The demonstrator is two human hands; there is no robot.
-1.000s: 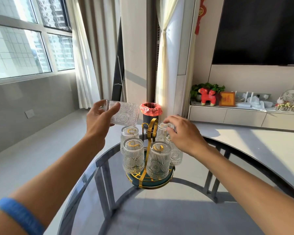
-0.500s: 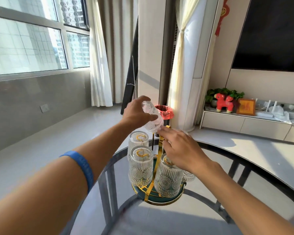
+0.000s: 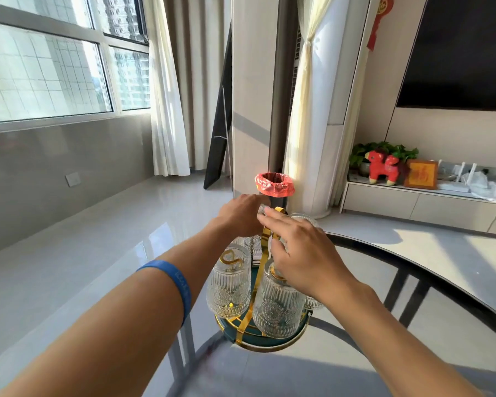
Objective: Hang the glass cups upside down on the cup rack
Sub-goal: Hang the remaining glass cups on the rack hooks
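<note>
A gold cup rack with a teal round base (image 3: 230, 334) stands on the glass table (image 3: 447, 285). Several ribbed glass cups hang on it upside down, among them a front left cup (image 3: 229, 285) and a front right cup (image 3: 278, 310). My left hand (image 3: 241, 216) is closed on another glass cup (image 3: 262, 210) at the back left of the rack's top; the hand hides most of that cup. My right hand (image 3: 304, 256) lies over the rack's gold handle (image 3: 265, 243), thumb against it, fingers reaching toward the held cup.
The round table has a dark metal frame under the glass. Behind the rack stands a bin with a red bag (image 3: 274, 184) on the floor. A low white cabinet (image 3: 413, 203) with ornaments runs along the right wall.
My left hand has brought the cup from up at the left down to the rack's top and turned it over. My right hand has shifted from a back cup to the handle.
</note>
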